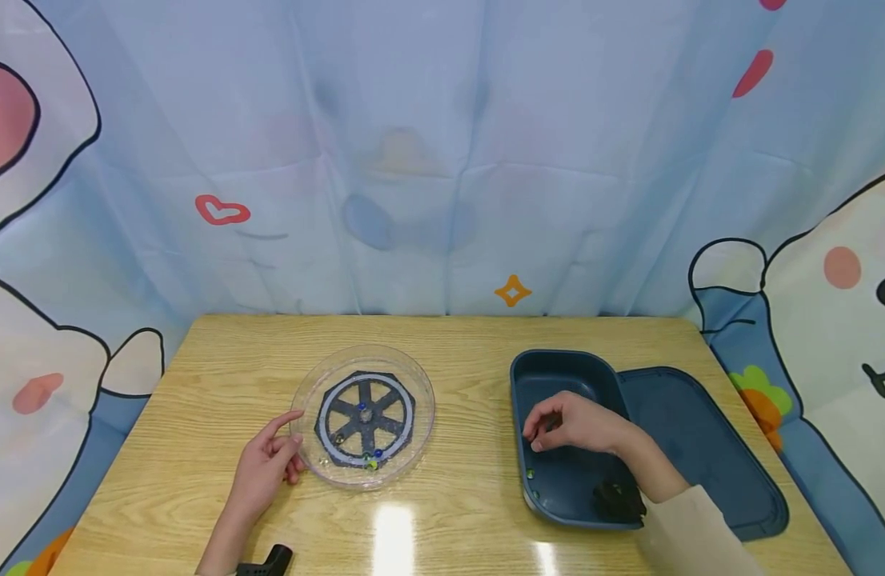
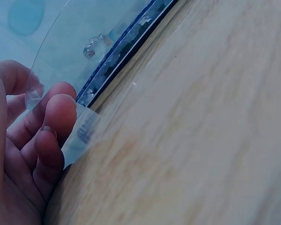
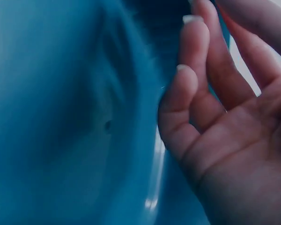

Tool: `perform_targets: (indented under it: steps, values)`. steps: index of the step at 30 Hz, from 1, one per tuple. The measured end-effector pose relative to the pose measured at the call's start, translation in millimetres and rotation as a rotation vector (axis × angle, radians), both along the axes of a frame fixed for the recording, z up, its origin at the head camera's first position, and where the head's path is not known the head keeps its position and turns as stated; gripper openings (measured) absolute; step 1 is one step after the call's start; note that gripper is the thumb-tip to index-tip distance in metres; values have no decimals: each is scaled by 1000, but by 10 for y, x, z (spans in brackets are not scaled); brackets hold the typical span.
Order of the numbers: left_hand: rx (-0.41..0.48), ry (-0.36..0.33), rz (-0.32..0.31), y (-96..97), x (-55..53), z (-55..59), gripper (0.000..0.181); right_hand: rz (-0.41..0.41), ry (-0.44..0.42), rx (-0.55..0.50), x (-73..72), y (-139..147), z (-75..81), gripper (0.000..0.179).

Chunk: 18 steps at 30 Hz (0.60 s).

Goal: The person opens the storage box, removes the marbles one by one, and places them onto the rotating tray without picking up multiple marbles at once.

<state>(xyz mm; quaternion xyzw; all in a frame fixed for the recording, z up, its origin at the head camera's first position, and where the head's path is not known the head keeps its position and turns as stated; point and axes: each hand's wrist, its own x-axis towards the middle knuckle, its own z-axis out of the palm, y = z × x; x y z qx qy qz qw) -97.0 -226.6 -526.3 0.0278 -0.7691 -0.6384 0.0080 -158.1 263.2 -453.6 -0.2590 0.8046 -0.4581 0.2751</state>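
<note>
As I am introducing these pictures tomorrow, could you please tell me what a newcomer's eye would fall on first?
Probably the round clear dish on the left half of the table, with a dark six-spoked wheel shape in it and the left hand at its edge. The navy tray to the right, under the right hand, would likely come next, then the blue curtain behind.

No text, label, brand, number or sign can be read around the left hand [image 1: 264, 462] or right hand [image 1: 581, 424].

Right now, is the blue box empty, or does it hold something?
Not empty: green marbles lie inside the blue box, near its left wall.
</note>
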Motion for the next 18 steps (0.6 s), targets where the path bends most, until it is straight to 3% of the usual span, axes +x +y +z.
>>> perform_targets:
  steps: [10,18]
  values:
    - [-8,8,7,6,2,4,37,213,-89,8,-26,3,-113,16]
    - [-9,6,9,11,1,0,37,200,-40,172,5,-89,-97,12]
